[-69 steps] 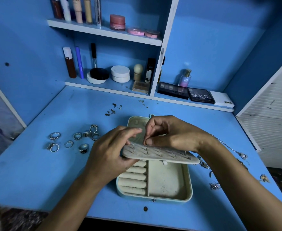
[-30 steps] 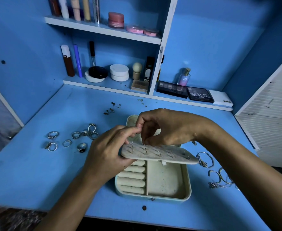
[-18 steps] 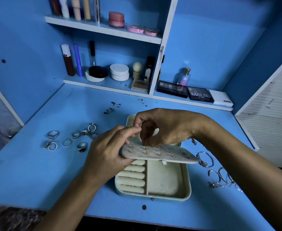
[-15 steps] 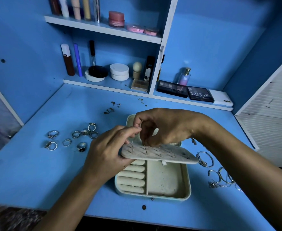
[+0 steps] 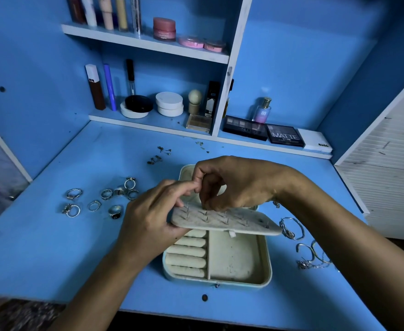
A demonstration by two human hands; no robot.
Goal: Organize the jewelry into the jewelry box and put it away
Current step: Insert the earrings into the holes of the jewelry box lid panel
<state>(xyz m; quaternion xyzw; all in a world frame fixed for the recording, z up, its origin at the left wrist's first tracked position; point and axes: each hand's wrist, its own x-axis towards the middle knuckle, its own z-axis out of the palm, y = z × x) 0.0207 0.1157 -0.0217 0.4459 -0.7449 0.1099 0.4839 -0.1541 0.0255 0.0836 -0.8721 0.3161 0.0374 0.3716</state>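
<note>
Almost no change vs 0.5 s ago: left hand (image 5: 148,225) still gripping earring panel (image 5: 222,219) over open jewelry box (image 5: 217,279) at desk (image 5: 41,247) centre, right hand (image 5: 232,185) still pinching a stud post w/ fingertips, so earrings probably unfinished, rings (image 5: 100,199) waiting at 9 o'clock, bracelets (image 5: 301,242) at 3.

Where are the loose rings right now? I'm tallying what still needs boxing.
In the head view the rings lie scattered on the blue desk, left of the open jewelry box, just beyond the left hand.
</note>
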